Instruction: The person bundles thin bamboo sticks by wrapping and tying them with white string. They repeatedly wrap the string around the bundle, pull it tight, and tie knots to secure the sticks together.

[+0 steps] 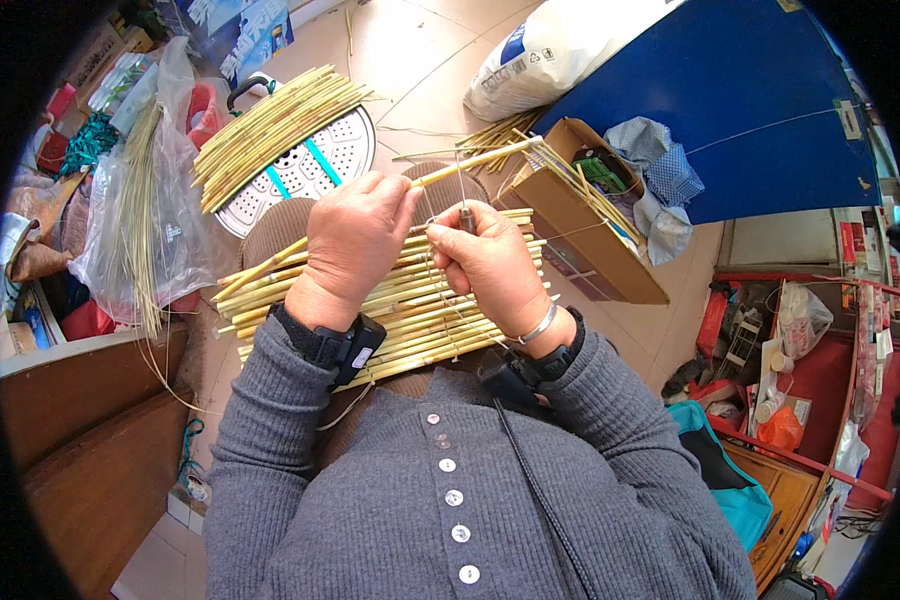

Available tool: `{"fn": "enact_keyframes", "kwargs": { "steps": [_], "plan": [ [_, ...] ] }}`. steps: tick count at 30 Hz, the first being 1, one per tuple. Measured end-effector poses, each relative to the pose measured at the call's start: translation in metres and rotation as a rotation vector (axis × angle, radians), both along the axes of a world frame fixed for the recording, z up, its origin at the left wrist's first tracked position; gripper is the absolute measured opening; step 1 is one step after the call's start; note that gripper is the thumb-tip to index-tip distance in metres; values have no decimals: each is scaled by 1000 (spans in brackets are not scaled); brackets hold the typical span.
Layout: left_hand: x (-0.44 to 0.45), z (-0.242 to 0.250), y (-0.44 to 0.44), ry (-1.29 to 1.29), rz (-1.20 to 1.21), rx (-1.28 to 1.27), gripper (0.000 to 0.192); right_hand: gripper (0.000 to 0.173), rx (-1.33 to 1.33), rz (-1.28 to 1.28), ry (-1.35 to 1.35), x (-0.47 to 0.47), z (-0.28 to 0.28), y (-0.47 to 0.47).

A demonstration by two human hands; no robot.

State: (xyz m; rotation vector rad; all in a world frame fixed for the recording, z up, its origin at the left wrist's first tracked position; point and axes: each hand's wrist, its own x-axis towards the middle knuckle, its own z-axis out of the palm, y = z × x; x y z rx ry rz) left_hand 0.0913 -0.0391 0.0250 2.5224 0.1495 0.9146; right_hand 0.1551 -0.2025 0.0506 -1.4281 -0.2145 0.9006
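Note:
My left hand [360, 232] pinches a single pale yellow plant stalk [476, 159] that slants up to the right. In my right hand [487, 259] is a small awl-like tool [466, 216]; its thin metal shaft points up and crosses the stalk. Whether the shaft pierces the stalk or passes beside it, I cannot tell. A thin cord [439, 277] runs down from between my hands. Across my lap, under both hands, lies a mat of similar stalks [397, 315] in rows, joined by cord.
A second stalk mat [277, 135] lies on a round perforated metal lid [300, 169] ahead to the left. Ahead right stand a cardboard box [592, 255] holding stalks, a white sack [525, 67] and a blue panel [720, 112]. Plastic bags [172, 247] with thin strands are at left.

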Motion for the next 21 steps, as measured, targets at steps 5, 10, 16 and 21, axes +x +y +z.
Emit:
{"fn": "enact_keyframes", "kwargs": {
  "steps": [5, 10, 16, 21],
  "plan": [
    [-1, -1, -4, 12, -145, 25, 8, 9, -247, -50, -886, 7, -12, 11],
    [0, -2, -3, 1, -71, -14, 10, 12, -286, 23, -691, 19, -19, 9],
    [2, -11, -1, 11, -132, 43, 9, 15, -262, 103, -500, 28, -2, 6],
    [6, -22, 4, 67, -42, 123, 10, 16, -114, 427, 58, 37, 36, -49]
  ]
}}
